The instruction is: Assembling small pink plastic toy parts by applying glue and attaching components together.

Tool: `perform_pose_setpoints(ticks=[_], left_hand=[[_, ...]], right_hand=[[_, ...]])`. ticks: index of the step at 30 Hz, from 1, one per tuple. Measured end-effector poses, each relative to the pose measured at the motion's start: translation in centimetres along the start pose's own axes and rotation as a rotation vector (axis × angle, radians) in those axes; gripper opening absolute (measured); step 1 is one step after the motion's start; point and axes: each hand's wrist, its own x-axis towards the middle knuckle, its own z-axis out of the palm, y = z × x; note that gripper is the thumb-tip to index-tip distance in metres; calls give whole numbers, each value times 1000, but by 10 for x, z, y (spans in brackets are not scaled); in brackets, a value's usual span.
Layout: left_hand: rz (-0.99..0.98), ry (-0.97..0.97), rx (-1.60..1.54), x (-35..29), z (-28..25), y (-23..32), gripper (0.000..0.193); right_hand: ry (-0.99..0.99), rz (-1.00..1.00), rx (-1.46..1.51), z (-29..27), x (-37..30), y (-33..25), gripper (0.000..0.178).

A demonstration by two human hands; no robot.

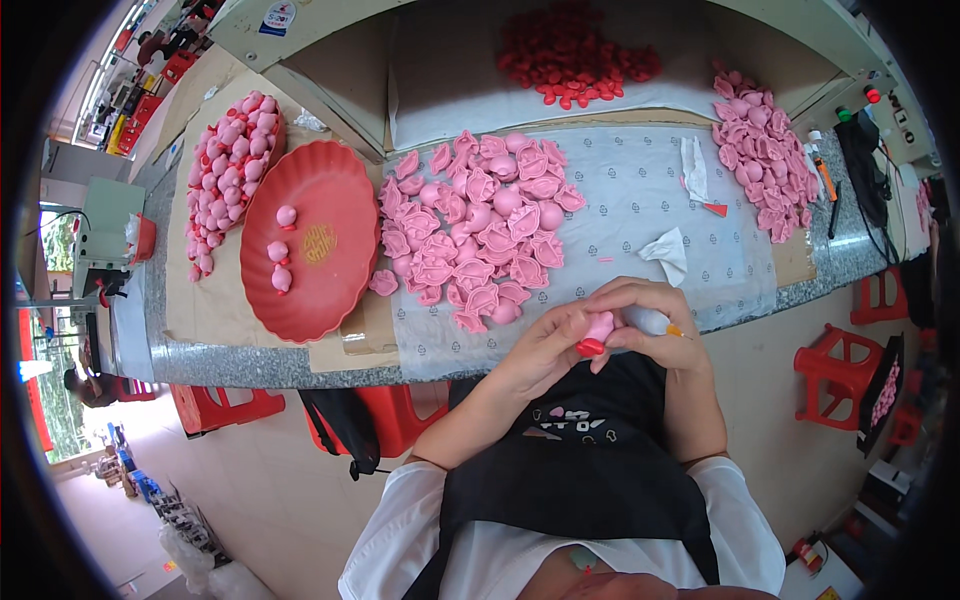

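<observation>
- A heap of moulded pieces (480, 225) lies mid-counter, on a sheet (640, 200).
- A tray (305, 240) sits just left of it, holding three figures (281, 250).
- Further left lies another pile (225, 165).
- Behind the heap lie small caps (570, 55); at far right, more pieces (765, 150).
- Both hands meet near the counter's front edge.

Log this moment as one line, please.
left hand: holds pink figure | right hand: white tube at figure | red tray: three figures

pink figure (599, 327): small, rounded, soft pink | red base piece (589, 347): at its lower end, touching it | pose: tilted, pinched between my fingertips | place: over the counter's near edge, above my black apron
</observation>
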Motion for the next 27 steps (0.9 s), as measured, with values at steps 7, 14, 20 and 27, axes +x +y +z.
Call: perform_pose_setpoints(ticks=[7, 14, 20, 27], left_hand=[[-30, 62, -75, 2, 9, -3, 38], [6, 113, -36, 2, 13, -7, 37], [9, -3, -67, 1, 6, -11, 44], [-7, 80, -37, 3, 13, -10, 38]], right_hand=[[98, 151, 49, 11, -5, -3, 23], [89, 137, 28, 11, -6, -6, 21], [92, 126, 38, 11, -7, -7, 21], [55, 165, 101, 2, -8, -3, 22]])
